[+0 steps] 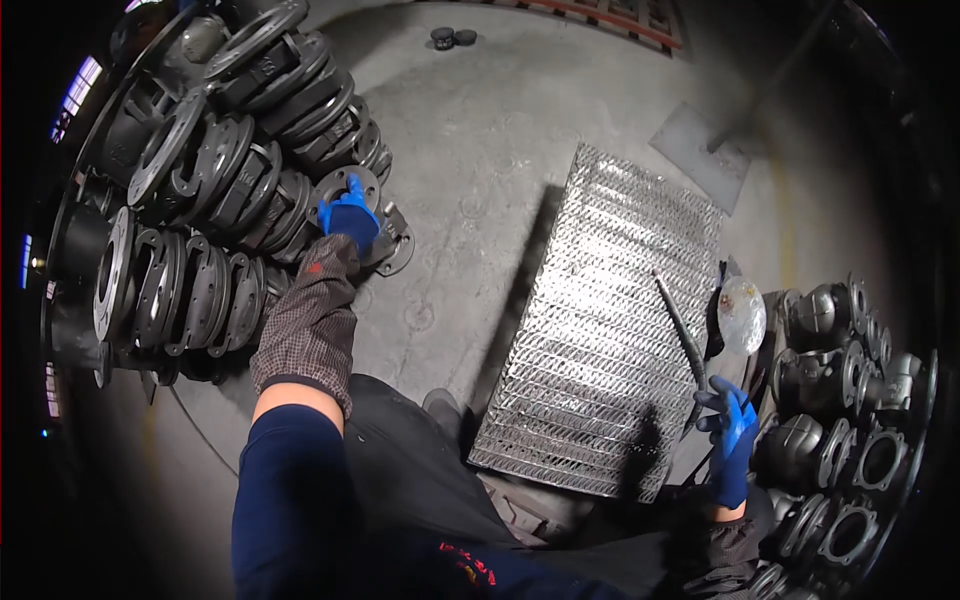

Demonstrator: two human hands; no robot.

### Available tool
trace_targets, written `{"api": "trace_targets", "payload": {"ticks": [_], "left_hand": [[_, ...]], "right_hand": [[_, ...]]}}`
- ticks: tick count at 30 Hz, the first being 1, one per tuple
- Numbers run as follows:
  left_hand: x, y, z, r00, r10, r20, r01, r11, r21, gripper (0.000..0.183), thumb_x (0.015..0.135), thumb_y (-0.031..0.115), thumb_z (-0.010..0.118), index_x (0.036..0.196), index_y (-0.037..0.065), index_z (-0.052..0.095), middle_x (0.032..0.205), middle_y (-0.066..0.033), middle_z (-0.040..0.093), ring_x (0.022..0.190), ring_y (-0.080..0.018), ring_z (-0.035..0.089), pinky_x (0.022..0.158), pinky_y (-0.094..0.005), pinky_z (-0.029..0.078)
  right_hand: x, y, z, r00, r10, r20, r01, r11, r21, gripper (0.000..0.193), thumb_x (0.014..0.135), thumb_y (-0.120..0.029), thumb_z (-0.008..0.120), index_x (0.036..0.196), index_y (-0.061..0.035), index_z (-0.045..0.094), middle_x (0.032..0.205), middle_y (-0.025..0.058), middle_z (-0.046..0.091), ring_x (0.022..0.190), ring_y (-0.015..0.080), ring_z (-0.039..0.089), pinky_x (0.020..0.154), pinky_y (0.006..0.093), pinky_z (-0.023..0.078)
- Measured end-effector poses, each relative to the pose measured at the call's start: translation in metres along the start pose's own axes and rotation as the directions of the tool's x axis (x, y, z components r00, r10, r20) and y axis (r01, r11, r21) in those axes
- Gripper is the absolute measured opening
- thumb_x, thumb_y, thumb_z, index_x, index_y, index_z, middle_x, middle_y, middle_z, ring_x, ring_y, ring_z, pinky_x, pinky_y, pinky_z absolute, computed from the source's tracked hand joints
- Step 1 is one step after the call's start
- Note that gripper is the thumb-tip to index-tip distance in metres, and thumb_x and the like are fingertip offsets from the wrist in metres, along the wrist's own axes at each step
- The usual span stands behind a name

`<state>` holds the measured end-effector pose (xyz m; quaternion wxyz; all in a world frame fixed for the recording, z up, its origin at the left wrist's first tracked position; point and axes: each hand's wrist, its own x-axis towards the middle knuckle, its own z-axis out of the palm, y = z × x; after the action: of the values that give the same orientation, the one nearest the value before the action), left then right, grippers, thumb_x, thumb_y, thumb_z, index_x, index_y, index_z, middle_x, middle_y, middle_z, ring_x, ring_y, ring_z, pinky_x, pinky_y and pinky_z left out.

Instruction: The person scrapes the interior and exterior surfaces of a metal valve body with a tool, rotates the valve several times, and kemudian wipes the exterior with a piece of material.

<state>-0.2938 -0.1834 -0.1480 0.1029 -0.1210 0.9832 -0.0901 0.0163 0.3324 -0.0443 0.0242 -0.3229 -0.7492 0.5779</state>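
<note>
My left hand (350,215), in a blue glove, reaches out to the left and grips a grey flanged valve body (398,240) at its round flange (330,185). The thumb lies at one side of the flange and the fingers bend over it; their tips are partly hidden. At the lower right my right hand (733,430), also blue-gloved, has its fingers apart and loosely bent. Its fingertips are close to a long dark curved rod or hose (682,325), which lies over a shiny ridged metal bench top (590,330). Whether they touch it is unclear.
Many dark flanged castings are stacked at the left (205,290), and more castings (815,380) stand at the right. A plastic-wrapped round thing (742,315) sits beside the bench. Farther off are a flat grey plate (700,158), two small dark parts (443,38) and a reddish pallet (640,25).
</note>
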Motion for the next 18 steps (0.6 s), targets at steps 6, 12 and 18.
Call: {"api": "trace_targets", "payload": {"ticks": [6, 12, 18], "left_hand": [[-0.010, 0.016, 0.040, 0.997, 0.068, 0.033, -0.070, 0.997, 0.045, 0.083, 0.077, 0.024, 0.057, 0.146, 0.004, 0.015, 0.117, -0.0163, 0.059, 0.113, -0.0326, 0.053, 0.106, -0.0487, 0.026], [-0.106, 0.005, 0.018, 0.931, 0.318, -0.180, -0.287, 0.941, 0.179, 0.060, 0.086, 0.043, 0.056, 0.129, 0.001, 0.047, 0.120, -0.0127, 0.060, 0.109, -0.0320, 0.055, 0.102, -0.0389, 0.036], [-0.152, 0.000, -0.016, 0.950, 0.301, 0.082, -0.277, 0.934, -0.225, 0.067, 0.067, 0.022, 0.067, 0.127, 0.004, 0.044, 0.104, -0.0207, 0.063, 0.098, -0.0352, 0.061, 0.084, -0.0419, 0.048]], "right_hand": [[-0.001, -0.008, 0.015, 0.999, -0.017, 0.046, 0.013, 0.996, 0.087, 0.033, 0.096, -0.025, 0.046, 0.117, -0.0021, 0.057, 0.088, 0.0089, 0.068, 0.052, 0.0096, 0.057, 0.045, 0.0178, 0.038], [-0.007, -0.015, 0.007, 0.986, -0.126, 0.106, 0.096, 0.964, 0.247, 0.030, 0.097, -0.017, 0.044, 0.114, 0.0045, 0.055, 0.094, 0.0139, 0.065, 0.079, 0.0174, 0.065, 0.052, 0.0236, 0.050], [-0.019, -0.001, -0.002, 0.975, -0.198, 0.100, 0.157, 0.935, 0.317, 0.031, 0.096, -0.021, 0.043, 0.112, 0.0012, 0.058, 0.087, 0.0133, 0.068, 0.052, 0.0113, 0.058, 0.047, 0.0217, 0.045]]}}
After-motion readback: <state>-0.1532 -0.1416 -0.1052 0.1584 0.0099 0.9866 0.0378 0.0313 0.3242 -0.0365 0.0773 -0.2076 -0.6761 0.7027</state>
